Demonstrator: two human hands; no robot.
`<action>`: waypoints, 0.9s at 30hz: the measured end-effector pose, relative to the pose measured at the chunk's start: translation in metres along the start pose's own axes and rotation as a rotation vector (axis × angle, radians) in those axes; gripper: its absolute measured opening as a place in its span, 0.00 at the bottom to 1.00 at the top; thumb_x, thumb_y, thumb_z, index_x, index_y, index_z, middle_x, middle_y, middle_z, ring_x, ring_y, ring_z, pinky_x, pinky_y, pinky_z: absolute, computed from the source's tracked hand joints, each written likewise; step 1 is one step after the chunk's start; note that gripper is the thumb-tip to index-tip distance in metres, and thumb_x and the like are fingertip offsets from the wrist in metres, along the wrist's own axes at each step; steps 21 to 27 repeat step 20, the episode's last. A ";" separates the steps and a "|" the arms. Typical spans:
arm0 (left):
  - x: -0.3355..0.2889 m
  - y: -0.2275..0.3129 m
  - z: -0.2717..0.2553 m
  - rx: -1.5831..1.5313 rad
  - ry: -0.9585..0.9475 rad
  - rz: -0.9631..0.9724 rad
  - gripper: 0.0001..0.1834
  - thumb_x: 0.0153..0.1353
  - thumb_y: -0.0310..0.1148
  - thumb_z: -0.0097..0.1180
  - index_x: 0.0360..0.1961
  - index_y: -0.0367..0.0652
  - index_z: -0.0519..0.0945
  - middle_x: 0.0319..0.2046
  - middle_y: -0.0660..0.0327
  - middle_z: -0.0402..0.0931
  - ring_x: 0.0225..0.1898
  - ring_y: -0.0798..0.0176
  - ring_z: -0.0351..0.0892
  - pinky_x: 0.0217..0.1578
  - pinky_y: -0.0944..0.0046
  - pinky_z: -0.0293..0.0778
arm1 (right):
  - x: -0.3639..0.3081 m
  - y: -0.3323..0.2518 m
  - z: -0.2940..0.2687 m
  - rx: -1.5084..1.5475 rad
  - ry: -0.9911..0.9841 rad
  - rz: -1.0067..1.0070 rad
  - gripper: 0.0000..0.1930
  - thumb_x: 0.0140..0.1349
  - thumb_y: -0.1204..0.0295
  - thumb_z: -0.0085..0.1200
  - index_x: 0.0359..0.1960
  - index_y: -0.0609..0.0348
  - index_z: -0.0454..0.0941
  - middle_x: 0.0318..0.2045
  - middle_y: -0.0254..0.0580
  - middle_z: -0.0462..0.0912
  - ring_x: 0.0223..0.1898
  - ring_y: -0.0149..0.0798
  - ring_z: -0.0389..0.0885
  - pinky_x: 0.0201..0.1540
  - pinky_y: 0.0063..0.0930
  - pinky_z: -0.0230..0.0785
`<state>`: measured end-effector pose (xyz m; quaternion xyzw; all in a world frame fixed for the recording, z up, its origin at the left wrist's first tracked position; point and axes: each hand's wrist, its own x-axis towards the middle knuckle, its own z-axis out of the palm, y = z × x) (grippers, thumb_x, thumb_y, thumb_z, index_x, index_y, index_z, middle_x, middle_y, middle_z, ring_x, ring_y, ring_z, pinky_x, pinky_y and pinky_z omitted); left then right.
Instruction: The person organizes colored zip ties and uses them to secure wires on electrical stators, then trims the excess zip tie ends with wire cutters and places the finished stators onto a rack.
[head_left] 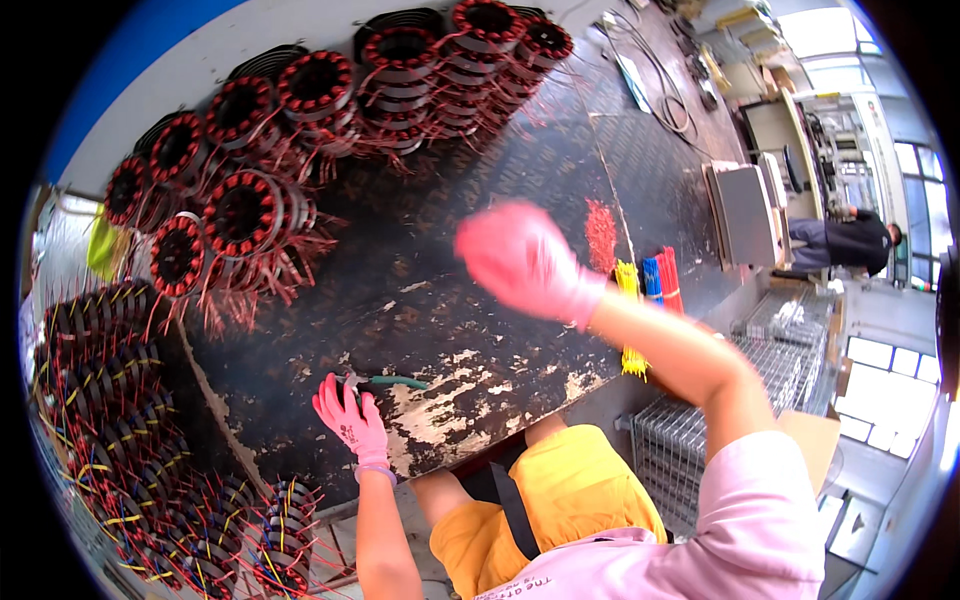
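My left hand (354, 425), in a pink glove, rests on the dark worn tabletop (400, 330) near its front edge. Its fingers are spread, with the tips at the metal head of green-handled pliers (398, 381); whether they press on the tool I cannot make out. Over the middle of the table, my right hand (520, 255) is raised in a matching pink glove. Motion smears it, so its fingers do not show separately and any small thing in them is hidden.
Stacked motor stators (240, 212) with red windings line the back left. More stators (115, 430) with coloured leads crowd the left. Beside my right forearm lie yellow (628, 320), blue (652, 280) and red sleeve bundles (669, 280), near scattered red bits (600, 235). A person (850, 243) stands far right.
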<state>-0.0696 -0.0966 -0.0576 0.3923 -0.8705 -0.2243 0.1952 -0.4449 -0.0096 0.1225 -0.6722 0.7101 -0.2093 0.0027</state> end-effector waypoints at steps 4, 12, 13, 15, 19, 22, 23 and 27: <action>-0.001 0.006 0.007 0.012 -0.059 -0.037 0.19 0.63 0.35 0.55 0.52 0.35 0.78 0.68 0.48 0.68 0.71 0.39 0.59 0.73 0.37 0.51 | -0.175 -0.057 0.082 0.175 -0.429 0.209 0.35 0.69 0.52 0.51 0.73 0.57 0.63 0.75 0.51 0.62 0.77 0.50 0.57 0.80 0.53 0.44; -0.007 -0.002 -0.002 -0.018 -0.123 -0.098 0.26 0.67 0.35 0.48 0.64 0.37 0.76 0.70 0.48 0.63 0.73 0.41 0.54 0.72 0.43 0.50 | -0.198 0.000 0.117 0.190 -0.182 0.304 0.38 0.67 0.50 0.51 0.74 0.59 0.62 0.75 0.52 0.62 0.77 0.52 0.56 0.80 0.51 0.43; -0.006 -0.003 -0.002 -0.013 -0.126 -0.089 0.26 0.67 0.35 0.48 0.64 0.37 0.76 0.70 0.47 0.63 0.73 0.41 0.54 0.72 0.43 0.50 | -0.200 0.009 0.117 0.192 -0.147 0.340 0.39 0.66 0.50 0.52 0.74 0.58 0.62 0.75 0.53 0.62 0.77 0.52 0.56 0.80 0.50 0.42; -0.004 0.001 -0.003 -0.010 -0.148 -0.084 0.26 0.67 0.35 0.48 0.64 0.37 0.76 0.71 0.47 0.63 0.73 0.41 0.54 0.72 0.43 0.49 | -0.209 0.038 0.105 0.080 -0.095 0.437 0.40 0.65 0.48 0.54 0.74 0.58 0.62 0.75 0.53 0.62 0.77 0.53 0.57 0.80 0.50 0.41; -0.001 0.007 -0.002 -0.007 -0.159 -0.066 0.26 0.68 0.35 0.47 0.65 0.37 0.75 0.71 0.47 0.62 0.73 0.41 0.53 0.73 0.43 0.48 | -0.241 0.106 0.078 -0.145 -0.086 0.610 0.43 0.65 0.46 0.53 0.76 0.57 0.58 0.78 0.53 0.56 0.80 0.51 0.50 0.81 0.48 0.34; -0.002 0.008 -0.002 -0.008 -0.156 -0.065 0.26 0.68 0.35 0.47 0.65 0.37 0.75 0.71 0.47 0.62 0.73 0.41 0.53 0.73 0.43 0.48 | -0.244 0.110 0.079 -0.238 -0.098 0.685 0.45 0.65 0.43 0.52 0.78 0.56 0.56 0.79 0.52 0.52 0.81 0.51 0.45 0.81 0.48 0.32; -0.002 0.008 -0.002 -0.008 -0.156 -0.065 0.26 0.68 0.35 0.47 0.65 0.37 0.75 0.71 0.47 0.62 0.73 0.41 0.53 0.73 0.43 0.48 | -0.244 0.110 0.079 -0.238 -0.098 0.685 0.45 0.65 0.43 0.52 0.78 0.56 0.56 0.79 0.52 0.52 0.81 0.51 0.45 0.81 0.48 0.32; -0.002 0.008 -0.002 -0.008 -0.156 -0.065 0.26 0.68 0.35 0.47 0.65 0.37 0.75 0.71 0.47 0.62 0.73 0.41 0.53 0.73 0.43 0.48 | -0.244 0.110 0.079 -0.238 -0.098 0.685 0.45 0.65 0.43 0.52 0.78 0.56 0.56 0.79 0.52 0.52 0.81 0.51 0.45 0.81 0.48 0.32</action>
